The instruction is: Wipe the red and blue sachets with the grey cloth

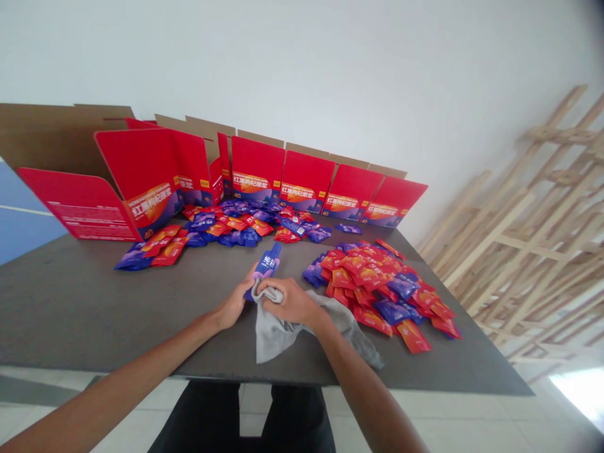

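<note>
Near the middle of the table, my left hand (234, 303) grips a purple sachet (267, 264) by its side and lower part, with its narrow top pointing away from me. My right hand (291, 303) is closed on a grey cloth (278, 338) and presses a fold of it against the sachet's lower end. The rest of the cloth trails over the table to the right, under my right wrist. Close by on the right lies a heap of red and purple sachets (363, 274). The sachet's bottom is partly hidden by the cloth and fingers.
Open red cardboard boxes (257, 167) stand in a row along the back of the grey table (94, 308). More mixed sachets (236, 223) lie in front of them, with a small stack (158, 248) at the left. Wooden frames (523, 233) lean beyond the table's right edge.
</note>
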Demonstrator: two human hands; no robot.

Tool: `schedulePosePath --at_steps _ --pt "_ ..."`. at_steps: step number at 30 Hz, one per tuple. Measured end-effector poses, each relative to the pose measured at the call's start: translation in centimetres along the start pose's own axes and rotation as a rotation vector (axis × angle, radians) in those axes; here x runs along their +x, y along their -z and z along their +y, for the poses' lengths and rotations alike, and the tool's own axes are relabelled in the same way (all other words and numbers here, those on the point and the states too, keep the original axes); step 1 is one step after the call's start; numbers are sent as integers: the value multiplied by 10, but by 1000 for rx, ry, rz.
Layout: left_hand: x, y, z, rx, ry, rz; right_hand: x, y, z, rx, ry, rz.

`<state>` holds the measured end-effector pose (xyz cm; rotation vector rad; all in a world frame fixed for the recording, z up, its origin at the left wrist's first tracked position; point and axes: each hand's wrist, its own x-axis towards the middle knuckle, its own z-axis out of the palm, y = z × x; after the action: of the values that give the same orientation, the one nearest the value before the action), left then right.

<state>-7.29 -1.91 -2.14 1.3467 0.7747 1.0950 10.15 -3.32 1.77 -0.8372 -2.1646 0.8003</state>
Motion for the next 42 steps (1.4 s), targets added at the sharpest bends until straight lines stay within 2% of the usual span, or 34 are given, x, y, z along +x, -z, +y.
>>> schedulePosePath --at_steps 2,6,8,9,10,12,15,17,19,20,22,26,28,31,33,34,39,42 --pt "-2 -1 1 30 5 -31 3 1 2 -24 -52 169" --pt "-7 -3 3 32 35 -165 8 5 7 -15 -167 549" --pt "-8 -3 3 26 44 -210 8 7 8 6 -189 632" --pt "-8 -3 3 22 49 -216 8 8 8 17 -188 632" --pt "-8 -3 3 16 56 -205 7 8 8 26 -179 603" --pt "-7 -3 3 2 68 -145 5 7 7 41 -135 455" --pt "-4 -1 3 -21 67 -21 1 3 2 57 -28 112" --pt "-1 1 2 -32 77 19 -1 1 -2 72 26 -71" --pt "1 3 1 -29 97 18 -3 -1 -4 76 49 -150" --pt "2 3 0 -19 98 13 -3 -2 -4 72 51 -144" --pt "1 3 -1 -5 80 10 -1 -2 -3 55 41 -40" --pt "-2 -2 2 5 89 -30 5 -2 4 3 -81 366" --pt "-4 -3 4 52 106 -86 7 0 7 -8 -160 528" --pt "-4 -4 5 89 71 -150 7 2 10 5 -203 616" --pt "-3 -3 4 57 49 -136 6 1 10 12 -184 552" --pt "-2 -3 2 38 41 -108 5 0 9 17 -159 479" --pt "4 1 -2 -68 72 43 0 -8 6 91 27 13" --pt "6 2 1 -271 190 111 0 -10 5 103 35 -75"
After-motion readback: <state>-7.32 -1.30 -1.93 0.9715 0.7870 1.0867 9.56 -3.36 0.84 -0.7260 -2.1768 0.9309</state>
